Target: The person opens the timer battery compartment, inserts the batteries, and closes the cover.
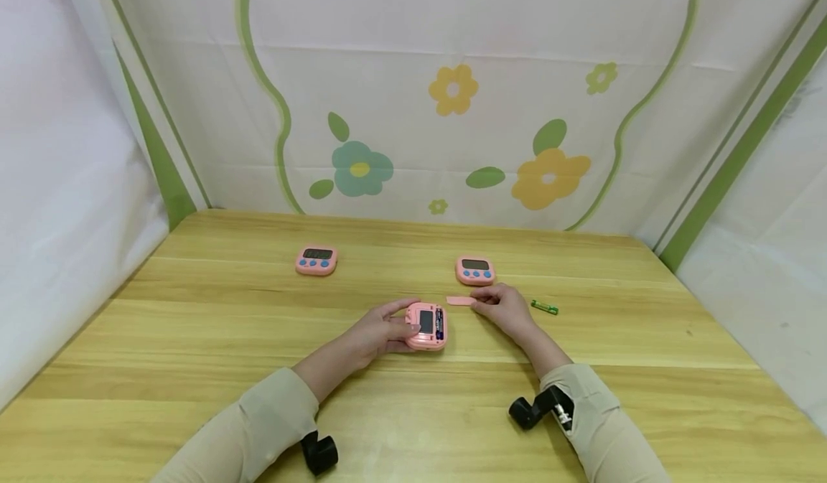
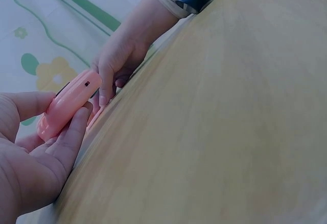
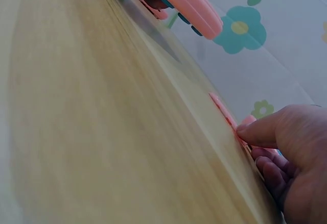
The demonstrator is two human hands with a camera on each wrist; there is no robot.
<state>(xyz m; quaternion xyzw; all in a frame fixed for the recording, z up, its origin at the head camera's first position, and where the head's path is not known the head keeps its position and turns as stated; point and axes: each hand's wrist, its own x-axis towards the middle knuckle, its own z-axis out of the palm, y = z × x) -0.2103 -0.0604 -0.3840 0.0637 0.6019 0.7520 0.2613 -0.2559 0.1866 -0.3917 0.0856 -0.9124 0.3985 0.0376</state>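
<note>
Right hand: thumb and fingers pinch the right-hand end of a thin, narrow pink plastic strip; the strip's free end points left, its long axis running side to side, low over the pale wood-grain table; whether it touches the wood cannot be told; left hand: fingers and thumb grip a rounded-square pink plastic timer by its left side, back uppermost, above the table; its slot, holding a dark slim battery, runs front to back, so strip and slot lie roughly crosswise; the timer is left of and nearer the wearer than the strip, close but apart; the right hand alone touches the strip.
</note>
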